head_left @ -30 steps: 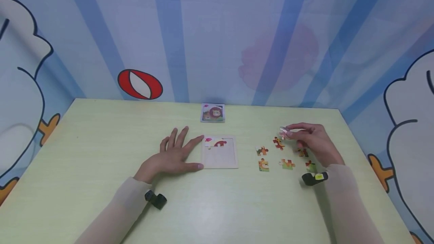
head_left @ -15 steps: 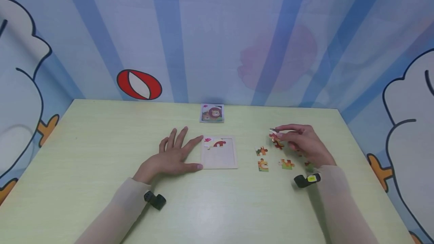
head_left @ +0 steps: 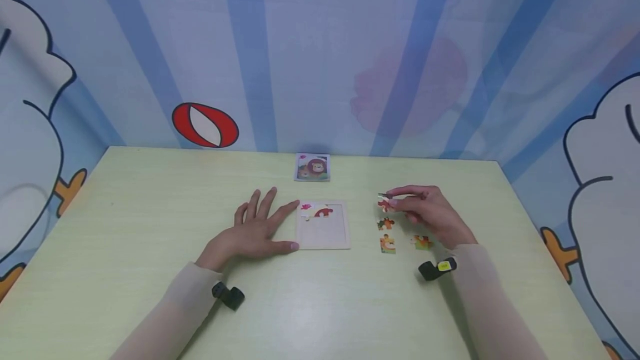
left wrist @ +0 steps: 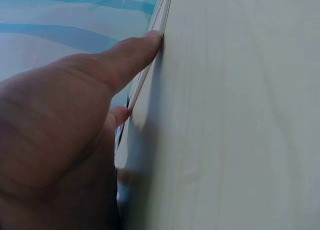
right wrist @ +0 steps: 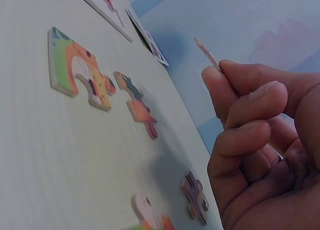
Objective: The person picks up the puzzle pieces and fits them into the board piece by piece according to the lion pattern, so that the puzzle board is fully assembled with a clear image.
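Note:
My right hand (head_left: 427,213) pinches a jigsaw piece (head_left: 384,203) between thumb and forefinger. It is printed in red and white. In the right wrist view this piece (right wrist: 208,54) shows edge-on, raised over the table, with the other fingers curled below. My left hand (head_left: 255,235) lies spread at the left side of a square puzzle frame (head_left: 324,236), thumb and forefinger touching its edge. A few joined pieces (head_left: 316,210) fill part of the frame's top row. Loose pieces lie right of the frame, including a yellow-orange one (head_left: 388,244) and a green-orange one (head_left: 422,242).
Behind the frame, near the table's back edge, sits a small lion picture (head_left: 312,167). A printed blue curtain (head_left: 320,60) rises behind the table (head_left: 165,199). Beneath the right hand, more loose pieces (right wrist: 196,197) show in the right wrist view.
My right hand has moved left with the pinched piece, from over the far right pieces towards the frame. The left hand and the frame have stayed put.

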